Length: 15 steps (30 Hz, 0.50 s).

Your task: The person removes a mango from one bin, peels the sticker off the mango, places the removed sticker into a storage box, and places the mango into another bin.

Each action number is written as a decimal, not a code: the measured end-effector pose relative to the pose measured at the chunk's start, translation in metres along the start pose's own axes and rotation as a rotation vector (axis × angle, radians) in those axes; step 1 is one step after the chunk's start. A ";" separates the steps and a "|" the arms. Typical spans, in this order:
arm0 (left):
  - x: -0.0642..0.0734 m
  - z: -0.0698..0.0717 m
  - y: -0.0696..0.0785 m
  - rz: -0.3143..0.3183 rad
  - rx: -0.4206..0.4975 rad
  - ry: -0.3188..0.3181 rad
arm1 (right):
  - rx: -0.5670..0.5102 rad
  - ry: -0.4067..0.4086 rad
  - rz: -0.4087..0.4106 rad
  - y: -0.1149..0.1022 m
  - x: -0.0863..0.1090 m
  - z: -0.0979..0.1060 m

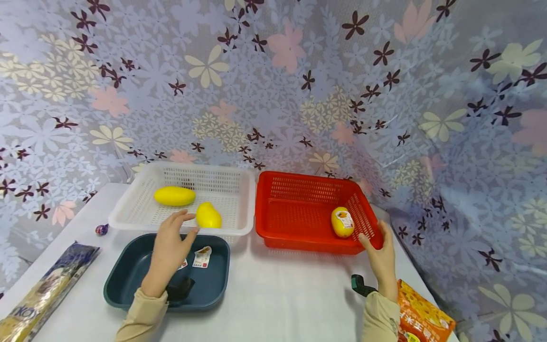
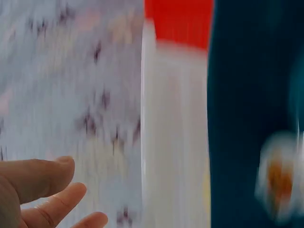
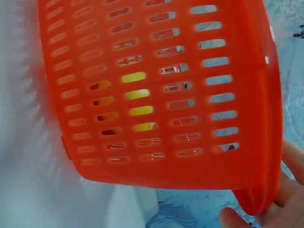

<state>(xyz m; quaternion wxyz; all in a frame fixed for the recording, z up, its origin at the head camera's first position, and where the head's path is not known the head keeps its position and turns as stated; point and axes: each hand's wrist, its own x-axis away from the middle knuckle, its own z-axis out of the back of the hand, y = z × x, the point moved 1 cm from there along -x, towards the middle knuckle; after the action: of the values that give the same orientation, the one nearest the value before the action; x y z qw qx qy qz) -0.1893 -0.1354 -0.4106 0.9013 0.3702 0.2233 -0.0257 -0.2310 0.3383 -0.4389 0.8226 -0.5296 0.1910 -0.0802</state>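
My left hand (image 1: 173, 249) hovers over the dark teal basin (image 1: 112, 280), its fingers loosely bent and holding nothing. Beyond its fingertips, a yellow mango (image 1: 209, 216) lies in the white basket (image 1: 245, 204), with a second, longer mango (image 1: 174, 195) behind it. At the front right corner of the red basket (image 1: 295, 243) is my right hand (image 1: 382, 256), thumb and fingers spread on either side of the rim. In the right wrist view the rim hides part of its fingers (image 3: 289, 192); firm contact cannot be told. A mango with a white label (image 1: 343, 222) sits inside that basket.
White labels with a printed picture (image 1: 202, 257) lie in the basin. A long printed packet (image 1: 47, 289) and a small wrapped lollipop (image 1: 101, 230) are on the left. An orange snack packet (image 1: 425, 316) lies beside the right sleeve. Floral cloth (image 1: 273, 95) hangs behind the table.
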 end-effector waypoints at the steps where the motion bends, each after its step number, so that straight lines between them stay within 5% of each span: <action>1: 0.002 -0.008 0.007 -0.023 0.019 -0.031 | 0.009 -0.004 -0.005 0.002 0.000 -0.001; 8: 0.016 -0.066 0.072 -0.186 0.193 -0.274 | 0.129 -0.092 -0.050 0.010 -0.004 -0.002; 15: -0.014 -0.098 0.135 -0.255 0.382 -0.491 | 0.142 -0.143 -0.067 0.011 -0.004 0.000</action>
<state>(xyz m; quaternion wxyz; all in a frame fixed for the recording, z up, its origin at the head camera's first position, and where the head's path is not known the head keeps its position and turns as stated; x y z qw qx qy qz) -0.2112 0.0271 -0.3778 0.8321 0.4842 0.0350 -0.2682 -0.2350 0.3440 -0.4475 0.8665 -0.4803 0.1077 -0.0829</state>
